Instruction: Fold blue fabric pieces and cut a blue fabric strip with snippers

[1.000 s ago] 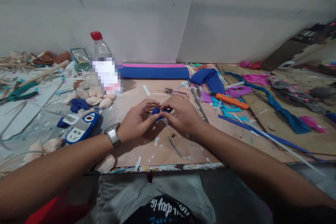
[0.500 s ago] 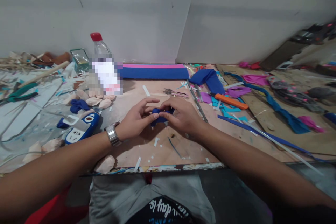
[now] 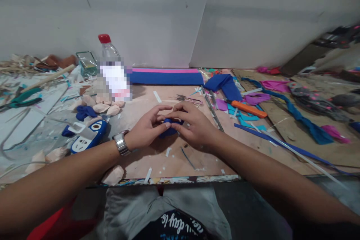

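Both hands meet over the middle of a brown work board [image 3: 146, 157]. My left hand [image 3: 144, 129], with a metal watch on its wrist, pinches a small dark blue piece of crepe-like material [image 3: 169, 127]. My right hand [image 3: 194, 123] curls its fingers around the same blue piece from the other side. Most of the piece is hidden between the fingers. A thin dark wire [image 3: 188, 158] lies on the board just in front of the hands.
A bottle with a red cap [image 3: 110, 68] stands at the back left, a blue and pink roll [image 3: 165, 76] behind the hands. Small snips [image 3: 189, 99], an orange cutter [image 3: 249, 109], a blue and white tape dispenser [image 3: 87, 137], green pliers [image 3: 22, 98] and coloured scraps lie around.
The hands stay together at the same spot. The fingers have shifted slightly around the blue piece, which now sits lower and more covered between them.
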Demonstrator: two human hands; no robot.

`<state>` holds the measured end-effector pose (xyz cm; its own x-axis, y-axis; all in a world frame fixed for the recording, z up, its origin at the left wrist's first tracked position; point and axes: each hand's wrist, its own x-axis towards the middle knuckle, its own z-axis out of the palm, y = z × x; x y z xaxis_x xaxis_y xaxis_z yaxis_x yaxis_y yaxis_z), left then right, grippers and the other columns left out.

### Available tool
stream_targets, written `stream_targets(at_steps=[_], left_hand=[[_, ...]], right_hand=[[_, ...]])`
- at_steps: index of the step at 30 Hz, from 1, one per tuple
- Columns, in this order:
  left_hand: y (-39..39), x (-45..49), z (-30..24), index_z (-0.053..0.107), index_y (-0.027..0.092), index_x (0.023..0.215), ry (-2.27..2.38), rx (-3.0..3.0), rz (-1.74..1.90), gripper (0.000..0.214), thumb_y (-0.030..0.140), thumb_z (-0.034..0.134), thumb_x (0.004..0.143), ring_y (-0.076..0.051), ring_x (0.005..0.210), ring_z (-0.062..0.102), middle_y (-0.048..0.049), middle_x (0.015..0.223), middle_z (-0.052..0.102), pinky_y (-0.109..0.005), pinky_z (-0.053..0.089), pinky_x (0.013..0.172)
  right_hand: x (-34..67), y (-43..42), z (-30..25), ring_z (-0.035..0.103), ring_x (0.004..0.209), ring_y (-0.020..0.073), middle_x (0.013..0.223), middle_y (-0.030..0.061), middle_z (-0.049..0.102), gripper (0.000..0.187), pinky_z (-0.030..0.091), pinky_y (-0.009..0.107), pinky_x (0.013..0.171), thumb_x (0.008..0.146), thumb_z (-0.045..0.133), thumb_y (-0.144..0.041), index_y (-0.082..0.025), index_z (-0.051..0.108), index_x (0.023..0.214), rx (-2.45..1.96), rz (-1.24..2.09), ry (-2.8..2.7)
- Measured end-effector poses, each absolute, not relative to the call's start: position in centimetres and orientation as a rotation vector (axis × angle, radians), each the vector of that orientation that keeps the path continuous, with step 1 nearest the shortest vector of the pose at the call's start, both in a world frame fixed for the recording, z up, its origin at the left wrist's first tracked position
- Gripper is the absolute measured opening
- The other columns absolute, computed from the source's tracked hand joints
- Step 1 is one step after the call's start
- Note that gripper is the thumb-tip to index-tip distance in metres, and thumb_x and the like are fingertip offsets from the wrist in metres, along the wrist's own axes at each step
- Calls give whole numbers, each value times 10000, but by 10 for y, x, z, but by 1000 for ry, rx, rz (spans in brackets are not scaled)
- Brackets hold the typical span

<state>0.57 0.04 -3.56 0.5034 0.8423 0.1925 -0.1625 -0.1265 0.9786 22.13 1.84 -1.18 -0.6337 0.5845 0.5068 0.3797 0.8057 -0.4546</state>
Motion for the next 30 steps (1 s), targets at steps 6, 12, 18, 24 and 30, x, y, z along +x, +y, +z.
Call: stream_targets(at_steps=[6,12,18,24,30], left_hand=[[1,6,-38,505,227,1390,677,1509,944,462,288,685,969,-242,1194,678,-130,1330,678,-439,509,1058],[2,5,-39,522,207,1353,803,1571,1034,495,318,748,927,-238,1147,663,-117,1201,684,-400,537,980],[2,6,-36,558,200,1302,784,1432,1080,422,325,734,939,-192,1016,693,-82,1104,715,-346,554,922],[5,5,-36,639,179,1128,834,1395,1174,248,305,726,933,-165,968,667,-51,1023,699,-294,531,883],[6,4,-37,652,166,1035,860,1423,1155,205,316,727,917,-155,914,650,-47,989,695,-273,527,814]], right_hand=[[221,17,-10,590,1112,252,1161,99,620,224,502,452,988,974,629,-179,-235,666,1187,-676,472,-2346],[220,16,-10,614,1102,258,1137,90,655,155,494,458,993,963,655,-208,-234,657,1116,-742,461,-2292],[220,17,-12,640,1045,255,1093,83,700,153,494,432,945,961,681,-253,-230,639,1106,-765,456,-2261],[222,17,-13,636,850,212,938,53,704,142,478,348,789,945,705,-319,-208,625,982,-875,432,-2195],[222,17,-14,642,849,206,921,43,719,124,476,349,790,947,697,-323,-207,660,966,-829,437,-2203]])
